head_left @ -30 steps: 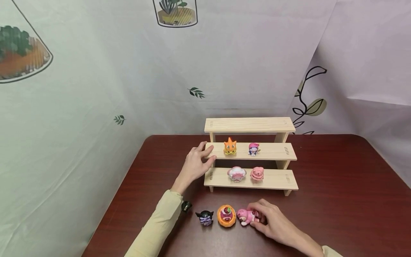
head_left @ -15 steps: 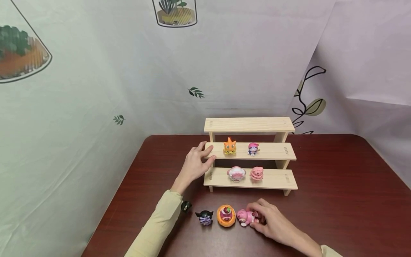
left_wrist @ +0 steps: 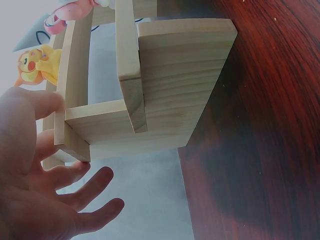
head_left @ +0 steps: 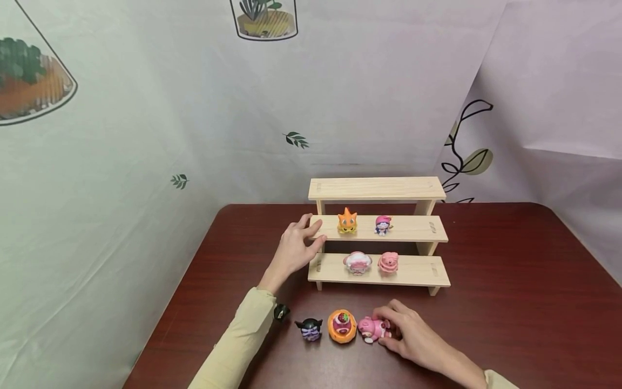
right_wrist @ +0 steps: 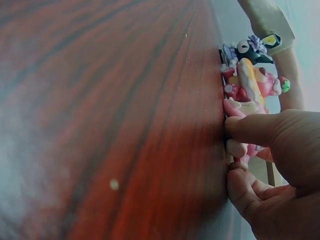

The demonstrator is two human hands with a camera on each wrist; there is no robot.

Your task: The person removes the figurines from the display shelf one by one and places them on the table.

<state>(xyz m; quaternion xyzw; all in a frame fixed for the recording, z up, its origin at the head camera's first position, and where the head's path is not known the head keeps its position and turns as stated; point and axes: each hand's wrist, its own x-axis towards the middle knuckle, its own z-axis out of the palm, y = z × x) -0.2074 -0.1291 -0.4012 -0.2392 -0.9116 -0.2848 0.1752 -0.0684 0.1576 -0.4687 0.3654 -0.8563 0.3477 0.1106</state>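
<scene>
My left hand grips the left end of the middle tier of a three-tier wooden display stand. In the left wrist view its thumb lies over the board's end, with fingers behind it. My right hand pinches a pink bear figurine that lies on the table in front of the stand. Its fingers hide part of the figurine. Left of the bear lie an orange tart-like figurine with a strawberry on top and a black-and-purple figurine.
An orange figurine and a pink-capped figurine stand on the middle tier. The bottom tier bears a white-and-pink figurine and a pink one. A small dark object lies beside the left sleeve. A printed cloth hangs behind the table.
</scene>
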